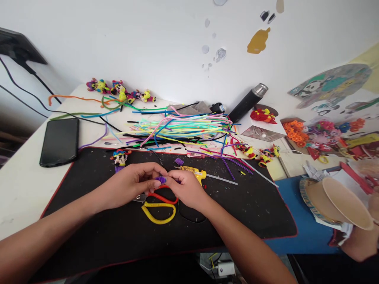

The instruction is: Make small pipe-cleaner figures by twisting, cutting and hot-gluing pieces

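Note:
Over the black mat (pixel 189 232), my left hand (pixel 133 183) and my right hand (pixel 188 187) meet and pinch a small purple coil (pixel 160 180) between their fingertips. Scissors with one red and one yellow handle (pixel 160 220) lie just beneath the hands. Beside my right hand is a yellow glue gun (pixel 194 171), with a clear stick out of its back. Another purple coil (pixel 179 161) rests on the mat beyond the fingers. A small figure (pixel 120 158) with a purple lower part is behind my left hand.
A pile of coloured pipe cleaners (pixel 183 128) spans the table's back. A phone (pixel 59 142) lies left; a black flask (pixel 248 103) leans by a white box (pixel 263 132). Small figures (pixel 100 86) lie along the wall. At right, another person's hand is near a cardboard piece (pixel 346 203).

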`<act>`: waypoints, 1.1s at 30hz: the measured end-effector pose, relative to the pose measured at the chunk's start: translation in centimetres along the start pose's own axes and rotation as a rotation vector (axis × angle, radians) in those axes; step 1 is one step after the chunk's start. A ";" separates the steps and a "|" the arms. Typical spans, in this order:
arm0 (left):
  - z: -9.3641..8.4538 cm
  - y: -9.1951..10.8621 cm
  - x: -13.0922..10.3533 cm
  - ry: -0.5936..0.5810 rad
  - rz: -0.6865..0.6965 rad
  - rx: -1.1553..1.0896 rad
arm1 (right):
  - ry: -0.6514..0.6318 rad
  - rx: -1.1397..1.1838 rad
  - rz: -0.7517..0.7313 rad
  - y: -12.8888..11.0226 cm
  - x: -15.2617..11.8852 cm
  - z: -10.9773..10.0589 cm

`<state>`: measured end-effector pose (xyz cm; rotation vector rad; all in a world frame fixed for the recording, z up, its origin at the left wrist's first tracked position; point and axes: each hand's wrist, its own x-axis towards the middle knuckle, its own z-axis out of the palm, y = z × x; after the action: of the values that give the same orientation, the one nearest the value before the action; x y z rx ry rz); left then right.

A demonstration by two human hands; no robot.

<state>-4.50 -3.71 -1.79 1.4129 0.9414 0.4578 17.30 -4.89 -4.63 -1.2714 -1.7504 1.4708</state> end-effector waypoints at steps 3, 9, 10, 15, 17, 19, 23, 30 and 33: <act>-0.2 0.2 -0.1 -0.049 -0.009 -0.003 | -0.036 0.045 0.029 0.1 -0.1 0.0; 0.1 0.2 0.0 0.022 0.016 -0.001 | -0.016 0.110 0.103 0.1 0.0 0.2; 0.2 0.1 0.0 0.046 0.024 0.006 | -0.015 0.122 0.108 0.2 0.0 0.2; 0.4 -0.2 -0.1 0.105 0.057 0.060 | -0.034 0.196 0.142 0.5 0.1 0.3; 0.4 -0.2 -0.2 0.111 0.059 0.076 | -0.039 0.216 0.156 0.5 0.1 0.4; 0.4 -0.2 -0.3 0.119 0.059 0.090 | -0.039 0.227 0.165 0.5 0.1 0.5; 0.4 -0.2 -0.2 0.140 0.055 0.063 | -0.022 0.220 0.168 0.7 0.2 0.8; 0.6 -0.7 -0.1 0.187 0.046 0.074 | -0.001 0.196 0.166 0.8 0.4 1.1; 0.5 -0.5 -0.1 0.196 0.023 0.024 | -0.002 0.228 0.177 0.2 0.4 1.2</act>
<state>-4.30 -4.18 -2.25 1.4201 1.0925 0.6123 16.23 -5.13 -5.24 -1.3292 -1.4520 1.7164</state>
